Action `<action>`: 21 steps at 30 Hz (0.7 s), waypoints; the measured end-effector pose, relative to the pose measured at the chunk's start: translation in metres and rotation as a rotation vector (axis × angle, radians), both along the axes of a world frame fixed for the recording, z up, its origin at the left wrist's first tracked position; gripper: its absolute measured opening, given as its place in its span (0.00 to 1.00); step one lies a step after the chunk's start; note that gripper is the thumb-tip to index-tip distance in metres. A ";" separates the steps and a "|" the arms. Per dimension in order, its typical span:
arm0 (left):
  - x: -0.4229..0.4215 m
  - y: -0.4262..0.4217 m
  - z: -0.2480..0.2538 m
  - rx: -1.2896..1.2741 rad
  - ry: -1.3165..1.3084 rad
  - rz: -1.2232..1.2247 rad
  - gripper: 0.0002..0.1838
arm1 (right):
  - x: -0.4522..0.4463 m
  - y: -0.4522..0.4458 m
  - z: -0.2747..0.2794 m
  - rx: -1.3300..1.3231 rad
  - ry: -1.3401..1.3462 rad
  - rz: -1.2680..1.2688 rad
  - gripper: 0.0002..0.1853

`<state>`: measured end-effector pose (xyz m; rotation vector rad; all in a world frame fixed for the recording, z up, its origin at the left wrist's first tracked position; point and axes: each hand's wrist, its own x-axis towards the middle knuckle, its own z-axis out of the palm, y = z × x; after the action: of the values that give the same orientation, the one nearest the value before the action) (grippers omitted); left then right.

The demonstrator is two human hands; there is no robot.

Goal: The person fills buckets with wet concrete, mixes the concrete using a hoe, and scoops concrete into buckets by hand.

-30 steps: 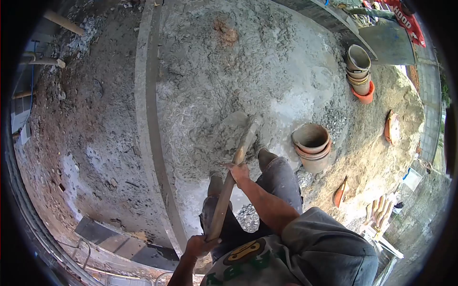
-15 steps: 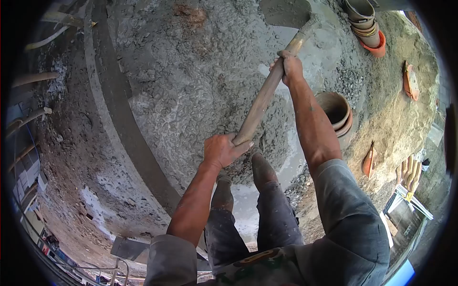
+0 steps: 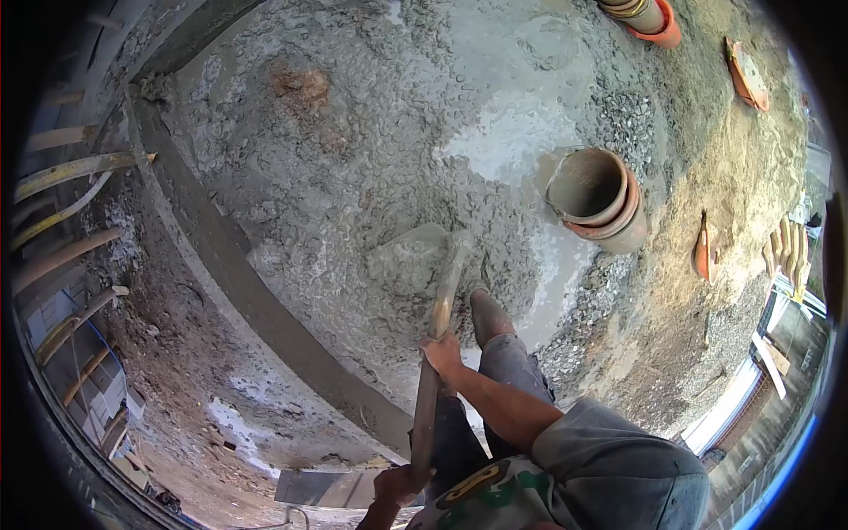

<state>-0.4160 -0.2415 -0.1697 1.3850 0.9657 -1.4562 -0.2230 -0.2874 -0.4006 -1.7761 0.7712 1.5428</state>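
Note:
My right hand [image 3: 443,355] is closed around the middle of the wooden handle of a hoe [image 3: 426,415]. Farther down the same handle, close to my waist, my left hand [image 3: 399,484] grips it, partly hidden at the bottom. The hoe's wide blade, coated in grey, rests in the wet concrete [image 3: 336,203] just ahead of my feet. One boot [image 3: 490,316] stands at the edge of the mix, right of the handle.
Stacked buckets [image 3: 590,190] stand right of the mix, and another bucket stack [image 3: 654,22] is at the top right. A long trench-like strip [image 3: 265,291] curves along the left. Trowel-like tools [image 3: 707,252] lie on the sandy bank. Wooden poles [image 3: 79,172] jut in at left.
Both hands have pulled the hoe back toward my body, bringing its blade from the far side of the mix to near my boots. The view has shifted too.

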 end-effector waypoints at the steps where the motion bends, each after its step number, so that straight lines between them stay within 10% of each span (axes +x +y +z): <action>1: -0.014 0.000 0.016 -0.014 -0.031 0.042 0.33 | -0.012 -0.009 0.021 -0.037 -0.058 0.010 0.23; 5: 0.013 0.020 0.045 0.059 -0.019 0.288 0.26 | 0.015 -0.003 0.056 0.059 -0.218 -0.237 0.12; 12: 0.212 0.082 -0.167 0.645 -0.927 -0.129 0.23 | 0.301 0.078 -0.010 0.304 -0.412 -0.558 0.09; 16: 0.368 0.118 -0.223 0.730 -0.866 -0.079 0.27 | 0.450 0.127 -0.098 0.262 -0.648 -0.326 0.16; 21: 0.336 0.076 -0.241 0.457 -0.605 -0.098 0.27 | 0.414 0.101 -0.197 -0.019 -0.690 0.111 0.17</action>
<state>-0.0795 -0.1651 -0.4111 2.0703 0.8592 -0.8048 0.1912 -0.1869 -0.5975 -2.1958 0.3464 0.8708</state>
